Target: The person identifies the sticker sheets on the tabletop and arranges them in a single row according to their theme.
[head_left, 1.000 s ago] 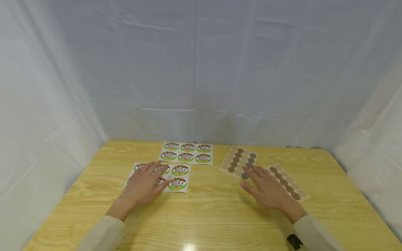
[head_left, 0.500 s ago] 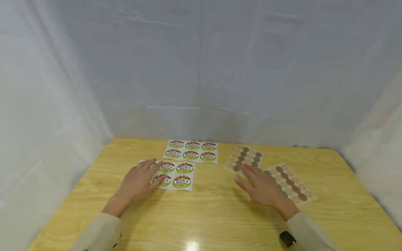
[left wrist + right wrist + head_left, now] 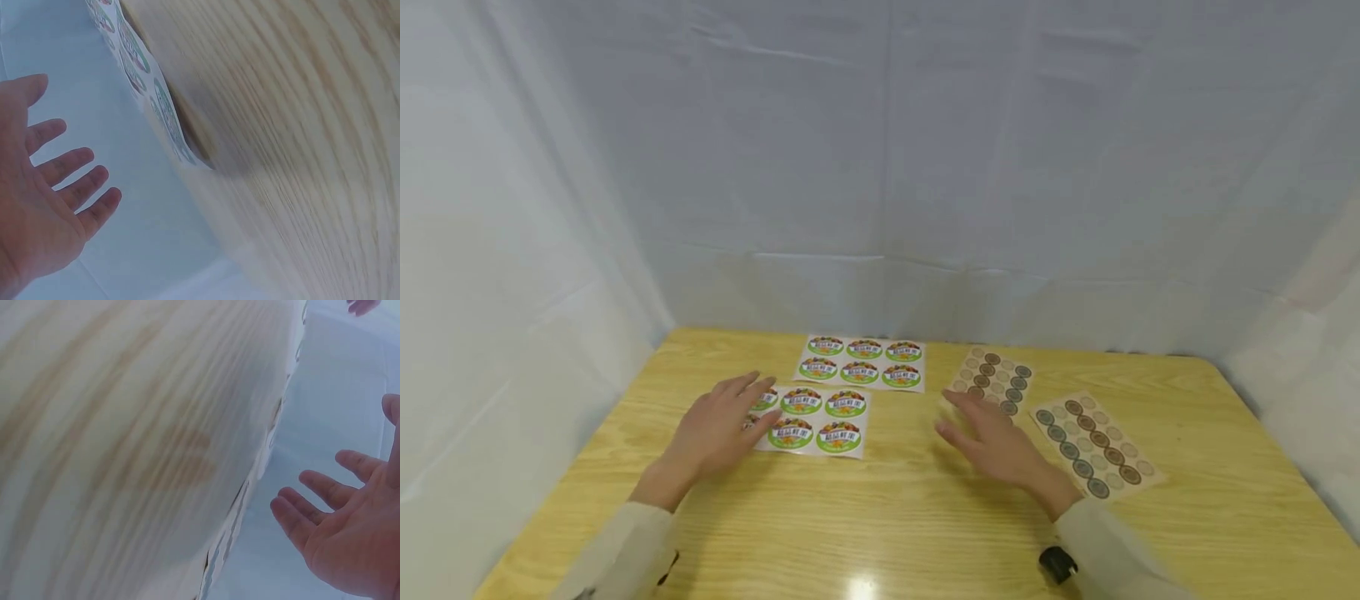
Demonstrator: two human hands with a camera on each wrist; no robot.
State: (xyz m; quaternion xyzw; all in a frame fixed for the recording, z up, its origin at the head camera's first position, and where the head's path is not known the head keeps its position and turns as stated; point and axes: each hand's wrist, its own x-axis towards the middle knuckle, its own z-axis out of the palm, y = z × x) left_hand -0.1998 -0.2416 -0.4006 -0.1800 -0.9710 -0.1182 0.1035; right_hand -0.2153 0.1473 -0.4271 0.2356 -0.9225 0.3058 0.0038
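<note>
My left hand (image 3: 711, 429) hovers palm down over the left end of a white sheet of oval fruit stickers (image 3: 818, 418), hiding part of it. In the left wrist view the hand (image 3: 40, 200) has spread, loosely bent fingers with nothing between them, apart from the sheet (image 3: 164, 106). My right hand (image 3: 1000, 446) is held above the table, its fingertips overlapping the near edge of a beige sheet of small round stickers (image 3: 997, 379). Its fingers hold nothing in the right wrist view, where the palm (image 3: 359, 544) shows.
Behind the near fruit sheet lies a second one (image 3: 860, 362). Another beige round-sticker sheet (image 3: 1097, 446) lies angled to the right of my right hand. The wooden table (image 3: 880, 517) is enclosed by white cloth (image 3: 880, 167) at the back and sides.
Both hands have drifted left over the table. More of the near fruit sheet shows, and the right-hand beige sheet is now uncovered. The sheets appear slightly further right as the head view shifts.
</note>
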